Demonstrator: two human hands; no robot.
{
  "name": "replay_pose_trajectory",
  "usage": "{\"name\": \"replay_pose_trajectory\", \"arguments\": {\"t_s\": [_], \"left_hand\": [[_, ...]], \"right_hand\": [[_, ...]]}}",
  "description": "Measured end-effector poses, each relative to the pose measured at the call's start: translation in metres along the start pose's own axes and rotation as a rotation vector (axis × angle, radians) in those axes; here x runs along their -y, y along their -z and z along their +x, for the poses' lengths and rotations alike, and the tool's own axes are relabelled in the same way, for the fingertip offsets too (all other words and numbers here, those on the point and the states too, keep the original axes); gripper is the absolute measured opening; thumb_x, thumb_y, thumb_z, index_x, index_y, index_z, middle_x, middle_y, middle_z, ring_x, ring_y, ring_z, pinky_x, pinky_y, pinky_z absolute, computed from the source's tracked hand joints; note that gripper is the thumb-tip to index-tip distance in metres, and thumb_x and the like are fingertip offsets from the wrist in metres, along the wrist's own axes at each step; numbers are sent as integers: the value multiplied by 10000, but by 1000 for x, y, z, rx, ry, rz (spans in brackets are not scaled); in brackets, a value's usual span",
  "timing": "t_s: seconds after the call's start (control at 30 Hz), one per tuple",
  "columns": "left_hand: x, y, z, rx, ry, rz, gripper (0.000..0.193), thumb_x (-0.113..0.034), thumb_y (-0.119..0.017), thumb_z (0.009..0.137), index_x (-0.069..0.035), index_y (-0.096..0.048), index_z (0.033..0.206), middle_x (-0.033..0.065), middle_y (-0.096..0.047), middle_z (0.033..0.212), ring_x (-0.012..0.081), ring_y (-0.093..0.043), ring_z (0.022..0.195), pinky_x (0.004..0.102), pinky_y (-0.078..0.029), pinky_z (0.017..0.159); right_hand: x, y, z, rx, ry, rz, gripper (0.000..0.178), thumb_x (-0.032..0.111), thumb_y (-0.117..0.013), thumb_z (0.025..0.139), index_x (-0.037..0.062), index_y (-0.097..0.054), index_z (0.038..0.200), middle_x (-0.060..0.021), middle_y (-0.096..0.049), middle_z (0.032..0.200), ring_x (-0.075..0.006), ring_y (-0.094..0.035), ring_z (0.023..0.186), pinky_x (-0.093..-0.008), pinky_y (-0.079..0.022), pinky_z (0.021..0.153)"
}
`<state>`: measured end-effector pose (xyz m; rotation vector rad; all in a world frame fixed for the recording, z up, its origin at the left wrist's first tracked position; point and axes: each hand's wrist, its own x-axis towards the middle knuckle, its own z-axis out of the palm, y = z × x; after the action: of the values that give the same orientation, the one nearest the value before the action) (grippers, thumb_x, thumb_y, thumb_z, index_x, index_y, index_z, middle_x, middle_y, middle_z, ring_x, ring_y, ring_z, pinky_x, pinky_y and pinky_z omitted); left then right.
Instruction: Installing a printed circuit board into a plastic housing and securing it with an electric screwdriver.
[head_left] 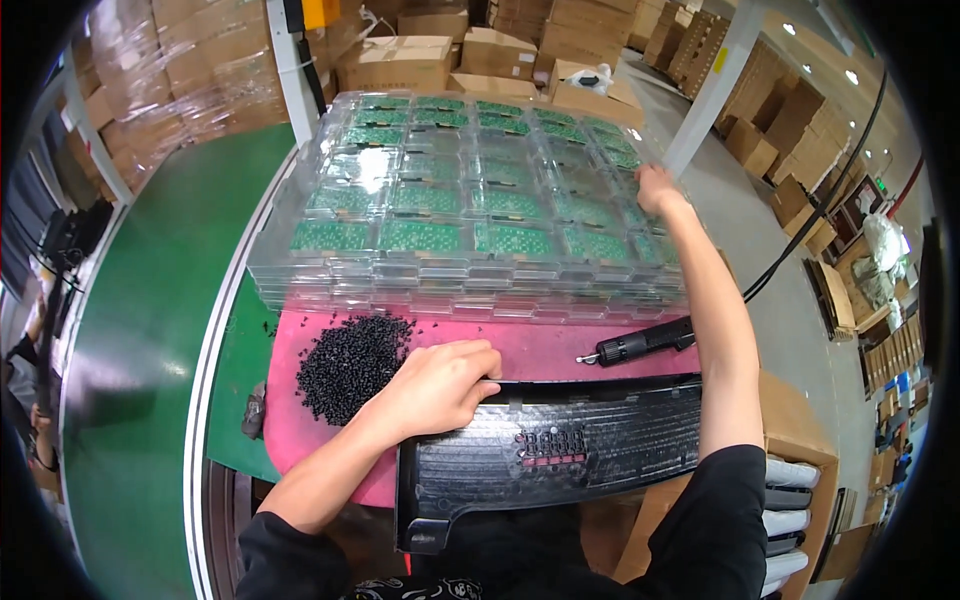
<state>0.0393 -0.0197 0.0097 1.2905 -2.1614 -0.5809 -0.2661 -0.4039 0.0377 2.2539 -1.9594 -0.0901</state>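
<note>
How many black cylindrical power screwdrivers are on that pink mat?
1. The black cylindrical power screwdriver lies on the right of the pink mat, between the stacked clear plastic trays and the curved black plastic panel. Others may be hidden.

Legible text: none; every mark in view is too small or blurred to read.
Shirt print: a pale graphic on the black shirt (540, 562), nearer the body than the left hand's (440, 388) grip on the black casing (470, 480); no lettering can be made out.
Post sticker: a small yellow patch on the pale post (708, 105), beyond the right hand (658, 190) at the edge of the clear trays (350, 266); any wording is unreadable.
Green sign: a small lit green sign (880, 187), well apart to the right of the right hand; unreadable.
Carton printing: faint marks on the cartons (395, 60), far beyond the left hand's grip; unreadable.
</note>
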Motion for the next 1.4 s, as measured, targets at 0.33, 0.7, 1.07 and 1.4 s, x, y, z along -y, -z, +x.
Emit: {"name": "replay_pose_trajectory", "arguments": {"t_s": [0.33, 0.7, 1.07, 1.4], "left_hand": [[-1, 2, 0, 72, 34, -13, 127, -121, -644, 871, -36, -553, 897, 120, -592, 889, 360, -622, 901, 481, -496, 705], [-6, -2, 0, 23, -8, 26, 138, -129, -672, 852, -47, -576, 910, 111, -604, 866, 351, -629, 870, 453, -491, 700], [-10, 4, -4, -245, -148, 145, 547, -154, -788, 781, -25, -573, 1267, 158, -615, 1206, 337, -585, 1103, 404, -487, 932], [-23, 2, 1, -345, -387, 81, 569, -78, -843, 655, -25, -666, 1193, 119, -668, 1095, 283, -636, 990, 367, -528, 851]], "right_hand": [[8, 18, 0, 136, 38, 151, 605, 24, -533, 802, 99, -493, 1400, -147, -413, 1510, -363, -309, 1438, -466, -304, 1170], [9, 12, -32, -300, 211, -153, 493, 33, -627, 814, 30, -538, 1299, -94, -464, 1452, -271, -386, 1388, -536, -393, 1063], [77, 85, -231, -626, 739, 693, 94, 36, -631, 814, -7, -697, 866, -150, -695, 884, -317, -659, 890, -387, -531, 793], [94, 66, -335, -249, 870, 955, 161, 57, -679, 782, -25, -672, 920, -162, -687, 884, -330, -658, 879, -406, -520, 795]]}}
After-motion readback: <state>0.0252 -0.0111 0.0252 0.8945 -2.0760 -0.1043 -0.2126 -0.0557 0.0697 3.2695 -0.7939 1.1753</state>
